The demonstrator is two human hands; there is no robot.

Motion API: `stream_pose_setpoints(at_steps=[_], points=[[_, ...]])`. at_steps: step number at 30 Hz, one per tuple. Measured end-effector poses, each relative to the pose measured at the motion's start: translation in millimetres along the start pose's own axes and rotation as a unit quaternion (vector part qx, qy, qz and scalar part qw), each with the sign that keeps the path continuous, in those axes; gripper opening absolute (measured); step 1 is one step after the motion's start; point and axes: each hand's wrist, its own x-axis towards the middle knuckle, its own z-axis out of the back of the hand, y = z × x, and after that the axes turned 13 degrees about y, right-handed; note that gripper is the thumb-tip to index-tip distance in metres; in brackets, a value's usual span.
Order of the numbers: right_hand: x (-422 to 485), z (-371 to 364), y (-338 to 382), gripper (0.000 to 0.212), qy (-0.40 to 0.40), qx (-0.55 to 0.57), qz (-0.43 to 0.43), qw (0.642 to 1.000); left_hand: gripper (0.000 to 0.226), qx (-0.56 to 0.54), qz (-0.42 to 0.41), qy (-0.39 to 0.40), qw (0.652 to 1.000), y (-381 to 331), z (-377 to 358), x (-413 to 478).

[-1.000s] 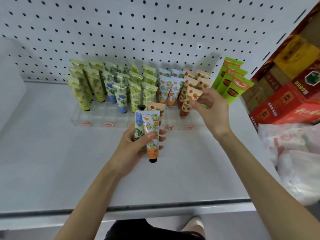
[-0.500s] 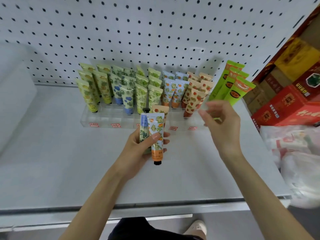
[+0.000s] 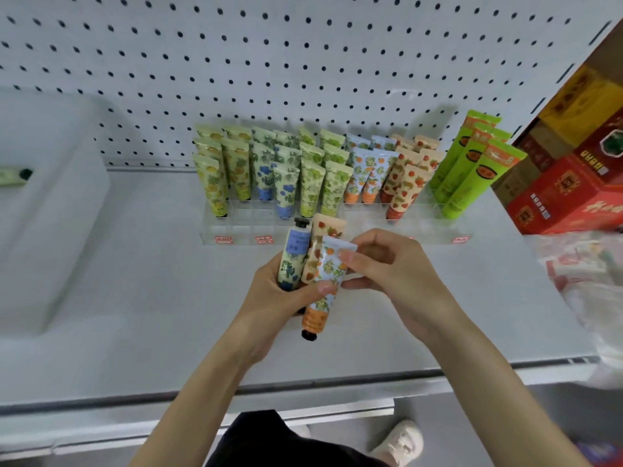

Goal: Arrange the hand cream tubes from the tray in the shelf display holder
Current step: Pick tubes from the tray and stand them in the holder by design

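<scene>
White metal shelf [image 3: 135,315] is noted, backed by perforated pegboard [image 3: 269,62]. Red cartons [image 3: 566,200] are stacked at the right, with plastic bags [image 3: 593,284] in front; a white tray [image 3: 43,214] is seen far left. Rows of hand cream tubes [image 3: 310,183] are stood in the clear display holder [image 3: 242,227]. Three loose tubes [image 3: 293,261] are held just before it, partly hiding its front rail: left hand [image 3: 273,298] grip clamped round them, right hand [image 3: 397,274] grip pinched on the orange-patterned tube [image 3: 332,261].

A green tube [image 3: 13,174] is cut by the left edge; the bags [image 3: 586,274] at right are blurred.
</scene>
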Motion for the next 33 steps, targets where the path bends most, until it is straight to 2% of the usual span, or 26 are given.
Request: stream_pose_setpoints(at_steps=[3, 6, 8, 11, 14, 18, 23, 33], points=[[-1.2, 13.8, 16.6, 0.008, 0.003, -0.027, 0.019, 0.999, 0.038, -0.023, 0.005, -0.021, 0.999, -0.9, 10.1, -4.2], [1.2, 38.0, 46.2, 0.010, -0.012, -0.188, 0.047, 0.981, 0.031, -0.048, -0.002, -0.037, 0.998, 1.4, 21.3, -3.0], [5.0, 50.2, 69.7, 0.007, -0.013, -0.290, 0.056, 0.955, 0.026, -0.054, -0.010, -0.037, 0.998, 2.9, 22.7, -0.3], [18.4, 62.4, 97.5, 0.015, -0.035, -0.429, 0.065, 0.900, 0.026, -0.051, -0.019, -0.028, 0.998, 4.7, 17.3, 4.7], [38.2, 70.3, 109.9, 0.016, -0.038, -0.522, 0.069, 0.849, 0.023, -0.047, -0.029, -0.021, 0.998, 6.5, 11.8, 9.5], [60.1, 78.0, 108.3, 0.015, -0.039, -0.556, 0.067, 0.828, 0.022, -0.033, -0.045, -0.029, 0.998, 11.7, 10.2, 11.1], [71.1, 84.9, 101.8, 0.015, -0.035, -0.532, 0.063, 0.844, 0.023, -0.031, -0.054, -0.037, 0.997, 14.8, 12.3, 12.4], [84.0, 90.7, 94.2, 0.011, -0.044, -0.547, 0.060, 0.834, 0.026, -0.019, -0.058, -0.046, 0.997, 16.0, 11.1, 12.3]])
